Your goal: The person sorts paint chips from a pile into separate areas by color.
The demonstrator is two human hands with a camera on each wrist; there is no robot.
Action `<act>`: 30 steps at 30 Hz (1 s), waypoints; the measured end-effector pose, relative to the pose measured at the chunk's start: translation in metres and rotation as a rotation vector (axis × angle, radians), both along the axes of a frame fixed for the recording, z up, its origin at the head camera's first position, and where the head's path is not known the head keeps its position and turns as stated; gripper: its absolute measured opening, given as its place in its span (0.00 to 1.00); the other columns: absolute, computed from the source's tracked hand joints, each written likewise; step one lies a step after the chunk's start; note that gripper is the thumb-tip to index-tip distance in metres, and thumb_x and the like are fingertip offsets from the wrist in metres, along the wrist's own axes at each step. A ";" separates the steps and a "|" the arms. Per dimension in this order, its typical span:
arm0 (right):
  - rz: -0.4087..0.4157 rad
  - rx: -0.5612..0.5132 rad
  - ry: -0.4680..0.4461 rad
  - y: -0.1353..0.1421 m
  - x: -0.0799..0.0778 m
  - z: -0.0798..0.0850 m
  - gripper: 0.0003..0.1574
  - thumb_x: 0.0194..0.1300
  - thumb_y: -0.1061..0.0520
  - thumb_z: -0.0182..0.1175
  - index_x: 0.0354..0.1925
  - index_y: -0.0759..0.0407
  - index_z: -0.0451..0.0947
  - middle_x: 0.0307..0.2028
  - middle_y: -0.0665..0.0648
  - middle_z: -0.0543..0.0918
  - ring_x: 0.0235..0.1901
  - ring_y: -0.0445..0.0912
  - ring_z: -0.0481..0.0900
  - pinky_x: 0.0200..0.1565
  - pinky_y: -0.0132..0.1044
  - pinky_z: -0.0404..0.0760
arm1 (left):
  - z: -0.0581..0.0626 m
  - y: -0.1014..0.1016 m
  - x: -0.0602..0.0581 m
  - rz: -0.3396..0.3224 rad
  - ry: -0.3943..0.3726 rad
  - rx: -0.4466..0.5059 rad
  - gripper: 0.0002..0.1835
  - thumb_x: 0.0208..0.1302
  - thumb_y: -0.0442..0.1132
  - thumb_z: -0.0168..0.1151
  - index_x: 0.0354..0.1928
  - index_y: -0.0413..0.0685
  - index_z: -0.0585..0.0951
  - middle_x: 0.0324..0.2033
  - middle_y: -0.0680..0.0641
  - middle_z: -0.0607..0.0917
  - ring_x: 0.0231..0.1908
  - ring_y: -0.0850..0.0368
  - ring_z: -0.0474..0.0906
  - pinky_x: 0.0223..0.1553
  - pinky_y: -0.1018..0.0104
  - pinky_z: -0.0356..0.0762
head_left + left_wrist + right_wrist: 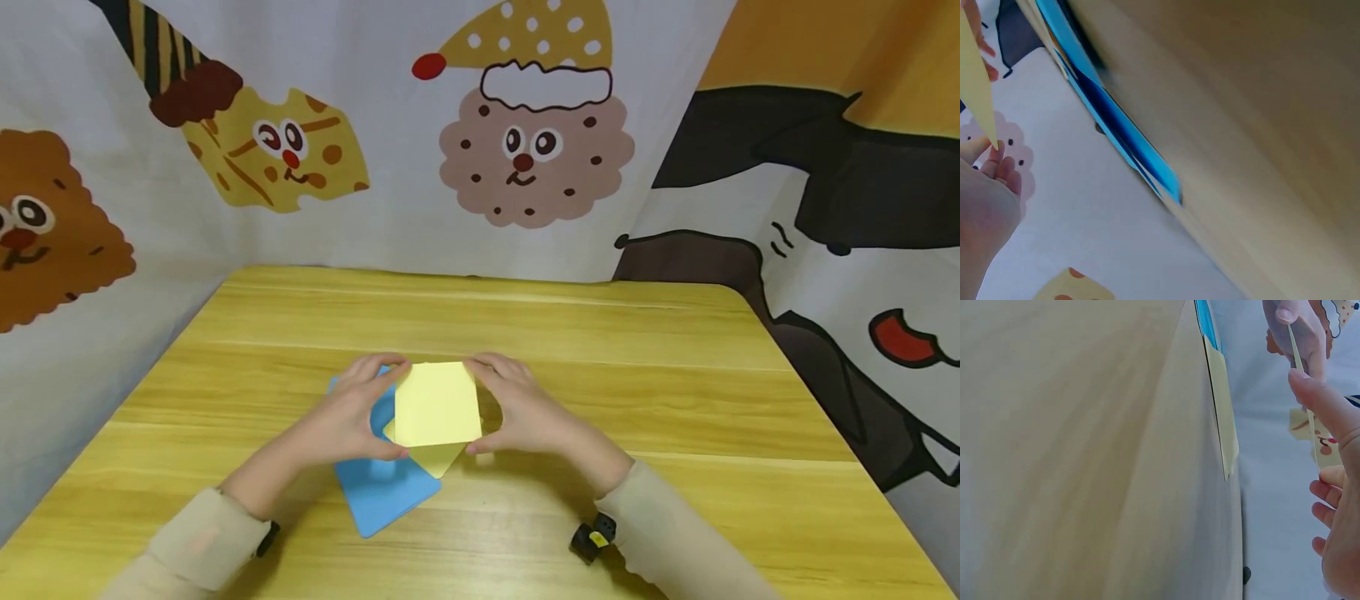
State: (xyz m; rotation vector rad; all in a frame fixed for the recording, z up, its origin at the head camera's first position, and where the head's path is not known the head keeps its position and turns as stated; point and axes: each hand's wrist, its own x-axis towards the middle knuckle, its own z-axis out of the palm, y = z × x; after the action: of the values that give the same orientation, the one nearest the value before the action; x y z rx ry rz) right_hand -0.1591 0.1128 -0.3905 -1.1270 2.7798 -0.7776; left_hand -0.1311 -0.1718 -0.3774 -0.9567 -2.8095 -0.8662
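Note:
Between my two hands is a square yellow sheet of paper (437,404), held up above the table. My left hand (348,417) pinches its left edge, thumb at the near corner and fingers at the far one. On the opposite edge my right hand (525,408) pinches in the same way. The right wrist view shows the sheet edge-on as a thin strip. Below it lies a second yellow paper piece (437,460), mostly hidden. That piece overlaps a flat blue piece (382,500) with rounded corners, whose layers (1116,125) stand slightly apart in the left wrist view.
The wooden table (600,333) spreads around the papers. A white cloth printed with cartoon figures (390,233) hangs behind its far edge. A small black device (592,537) sits at the right wrist, by the sleeve.

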 end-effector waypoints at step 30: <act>-0.129 -0.013 -0.072 0.092 0.030 0.005 0.73 0.38 0.40 0.79 0.75 0.52 0.50 0.71 0.55 0.53 0.68 0.59 0.49 0.58 0.67 0.57 | 0.008 0.095 -0.001 -0.111 -0.056 -0.121 0.60 0.40 0.60 0.77 0.71 0.36 0.59 0.67 0.43 0.60 0.68 0.48 0.50 0.65 0.49 0.52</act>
State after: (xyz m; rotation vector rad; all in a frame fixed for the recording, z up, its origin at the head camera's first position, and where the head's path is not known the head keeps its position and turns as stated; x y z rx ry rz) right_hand -0.1292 0.2044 -0.3855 -0.9093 2.8129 -0.8307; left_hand -0.1326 -0.0771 -0.3697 -1.1312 -2.9093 -0.7524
